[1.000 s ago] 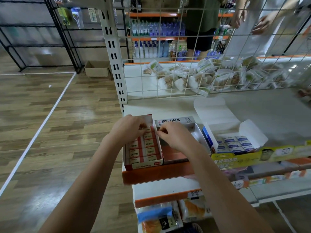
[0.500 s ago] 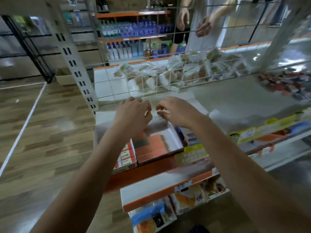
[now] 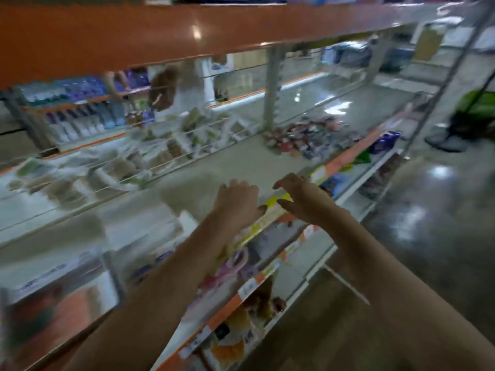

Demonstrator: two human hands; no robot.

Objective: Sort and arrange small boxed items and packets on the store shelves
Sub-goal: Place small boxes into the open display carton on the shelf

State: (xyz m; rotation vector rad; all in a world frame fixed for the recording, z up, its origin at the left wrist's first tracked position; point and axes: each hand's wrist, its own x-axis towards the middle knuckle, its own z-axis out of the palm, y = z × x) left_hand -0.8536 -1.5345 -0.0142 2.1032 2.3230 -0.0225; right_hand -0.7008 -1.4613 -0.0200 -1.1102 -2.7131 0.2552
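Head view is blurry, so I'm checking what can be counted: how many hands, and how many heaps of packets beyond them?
Hands: 2, left hand and right hand
Heaps of packets: 2, pale heap and red-and-dark heap
Total: 4

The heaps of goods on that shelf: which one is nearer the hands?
The pale heap of packets behind the wire grid, left of the post. The reddish, dark heap lies further right. Both hands, left hand and right hand, hold nothing.
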